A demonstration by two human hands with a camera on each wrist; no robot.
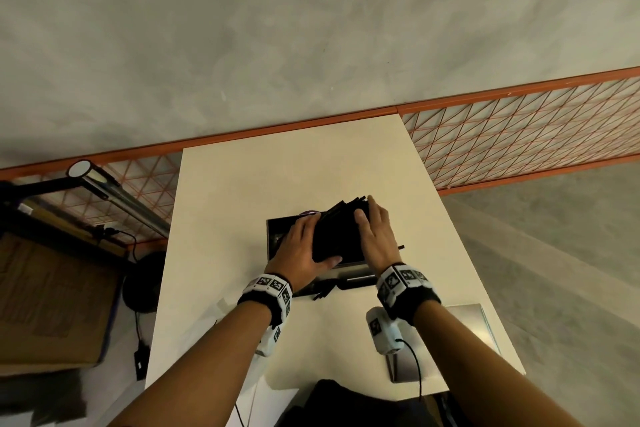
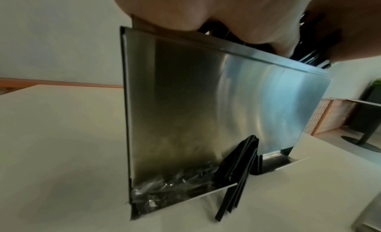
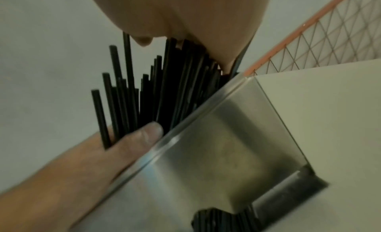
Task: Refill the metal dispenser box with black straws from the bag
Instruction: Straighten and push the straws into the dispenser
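Now your left hand [image 1: 302,248] and right hand [image 1: 375,232] clamp the bundle of black straws [image 1: 337,232] from both sides, mid-frame, over the open metal dispenser box [image 2: 206,105].

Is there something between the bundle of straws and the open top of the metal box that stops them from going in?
Nothing visible does. The black straws already stand in the open top of the metal dispenser box, tilted and uneven. The left hand and right hand hold the bundle from both sides, not under it.

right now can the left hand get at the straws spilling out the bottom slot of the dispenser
Probably not yet: the left hand grips the straw bundle atop the dispenser box. The spilled straws lie uncovered, once it lets go.
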